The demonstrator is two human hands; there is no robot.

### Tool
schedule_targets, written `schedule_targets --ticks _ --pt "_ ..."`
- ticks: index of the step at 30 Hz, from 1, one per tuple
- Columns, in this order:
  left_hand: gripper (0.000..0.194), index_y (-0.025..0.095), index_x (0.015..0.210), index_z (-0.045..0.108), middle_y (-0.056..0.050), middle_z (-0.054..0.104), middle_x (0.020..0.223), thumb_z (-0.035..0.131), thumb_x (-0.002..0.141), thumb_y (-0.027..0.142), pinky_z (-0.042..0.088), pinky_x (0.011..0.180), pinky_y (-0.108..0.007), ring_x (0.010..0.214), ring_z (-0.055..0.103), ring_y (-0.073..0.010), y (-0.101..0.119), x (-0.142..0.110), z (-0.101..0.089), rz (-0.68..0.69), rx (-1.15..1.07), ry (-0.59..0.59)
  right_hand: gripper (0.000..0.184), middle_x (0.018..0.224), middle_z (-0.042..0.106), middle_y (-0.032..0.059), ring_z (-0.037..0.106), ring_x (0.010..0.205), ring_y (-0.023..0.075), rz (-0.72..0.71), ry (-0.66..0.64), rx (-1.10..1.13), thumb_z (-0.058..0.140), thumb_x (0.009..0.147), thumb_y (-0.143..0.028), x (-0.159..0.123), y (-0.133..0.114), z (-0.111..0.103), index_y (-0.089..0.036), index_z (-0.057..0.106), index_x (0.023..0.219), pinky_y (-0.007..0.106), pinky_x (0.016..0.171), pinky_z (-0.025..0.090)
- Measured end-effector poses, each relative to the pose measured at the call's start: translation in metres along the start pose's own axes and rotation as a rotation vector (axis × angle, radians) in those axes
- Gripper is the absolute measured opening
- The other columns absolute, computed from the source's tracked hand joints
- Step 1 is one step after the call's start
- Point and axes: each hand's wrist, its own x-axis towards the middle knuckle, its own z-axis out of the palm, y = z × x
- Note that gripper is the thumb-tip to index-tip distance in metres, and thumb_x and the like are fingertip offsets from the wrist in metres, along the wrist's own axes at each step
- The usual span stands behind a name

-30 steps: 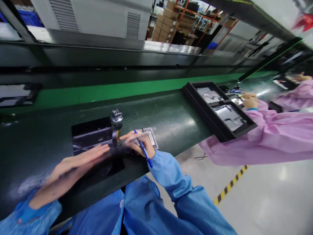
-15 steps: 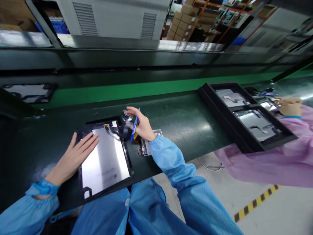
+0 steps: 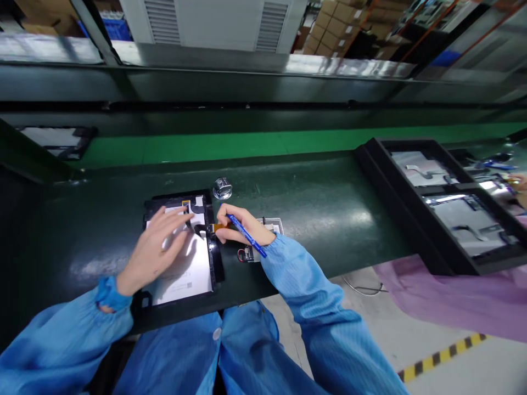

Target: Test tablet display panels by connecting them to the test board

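Panel (image 3: 197,269) is laid flat on the desk (image 3: 321,219) beneath the left hand (image 3: 155,248), its fingers held apart, presumably for steadying, while the orange cable end (image 3: 216,227) is apparently pinched by the fingers of the right hand (image 3: 242,225) (a blue pen (image 3: 247,236) is tucked across it, probably for convenience).

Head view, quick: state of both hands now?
Left hand: open over the flat, black-edged silver panel.
Right hand: closed, holding the slim blue pen.
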Motion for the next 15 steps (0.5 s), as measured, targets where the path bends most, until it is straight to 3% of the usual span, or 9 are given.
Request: schedule_targets --ticks 2,5,11,15 --pt "0.021 0.025 0.096 0.076 -0.006 0.074 0.102 0.059 0.085 0.032 0.031 0.112 -0.043 0.106 0.064 -0.0275 0.009 0.009 0.016 -0.061 -0.105 -0.046 0.027 0.065 0.053 -0.0067 0.054 0.062 0.0091 -0.013 -0.021 -0.029 0.061 0.089 -0.026 0.0 0.003 0.004 -0.022 0.037 0.078 0.025 0.067 0.044" --pt "0.014 0.022 0.081 0.074 -0.007 0.073 0.086 0.063 0.08 0.031 0.046 0.088 -0.037 0.086 0.064 -0.026 0.009 0.017 0.029 -0.156 -0.21 -0.136 0.026 0.064 0.055 -0.0062 0.054 0.063 0.0098 -0.015 -0.044 -0.034 0.06 0.09 -0.026 0.0 0.007 0.007 -0.022 0.037 0.079 0.025 0.07 0.044" --pt "0.015 0.019 0.073 0.065 -0.002 0.067 0.076 0.055 0.081 0.026 0.042 0.072 -0.03 0.076 0.059 -0.0197 0.006 0.019 0.027 -0.144 -0.28 -0.304 0.025 0.064 0.057 -0.0058 0.056 0.064 0.0108 -0.013 -0.085 -0.04 0.058 0.09 -0.023 0.001 0.01 0.01 -0.023 0.035 0.081 0.026 0.07 0.044" --pt "0.017 0.019 0.064 0.058 0.0 0.062 0.068 0.055 0.08 0.025 0.04 0.068 -0.029 0.071 0.055 -0.0173 0.005 0.019 0.029 -0.121 -0.286 -0.331 0.026 0.064 0.055 -0.0064 0.052 0.062 0.0093 -0.018 -0.113 -0.046 0.056 0.09 -0.02 0.0 0.013 0.014 -0.023 0.033 0.08 0.024 0.067 0.042"
